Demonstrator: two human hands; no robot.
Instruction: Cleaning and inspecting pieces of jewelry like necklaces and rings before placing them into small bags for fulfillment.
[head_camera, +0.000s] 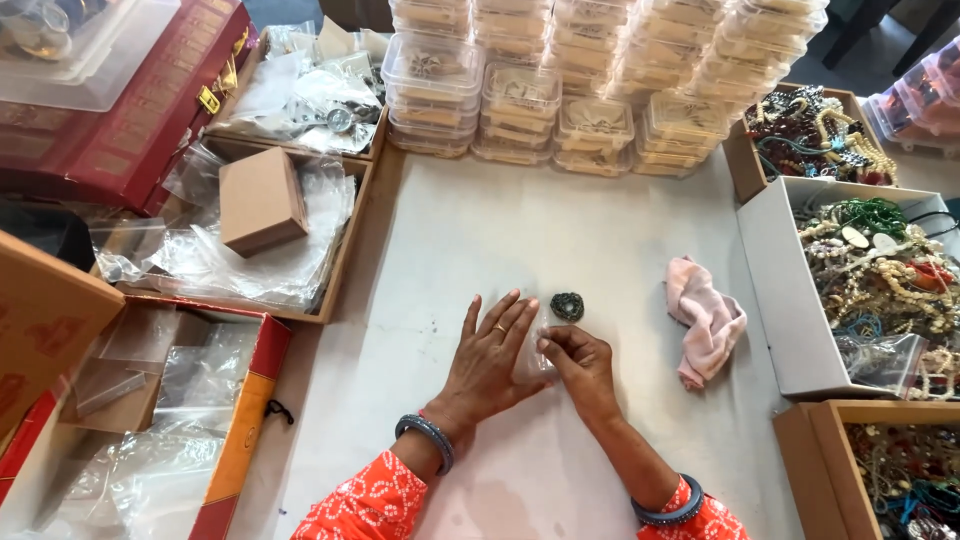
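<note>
My left hand (490, 358) lies flat on the white table (560, 230), fingers spread, pressing down a small clear plastic bag (540, 345). My right hand (578, 368) pinches the edge of that same bag with thumb and fingertips. A small dark round piece of jewellery (567, 306) rests just beyond my fingertips; I cannot tell whether it is inside the bag's far end. Both wrists wear blue bangles and orange patterned sleeves.
A pink cloth (705, 320) lies to the right. White and brown boxes of beaded jewellery (880, 270) line the right edge. Stacked clear lidded containers (590, 80) stand at the back. Boxes of clear plastic bags (230, 250) and a small brown box (260, 200) sit on the left.
</note>
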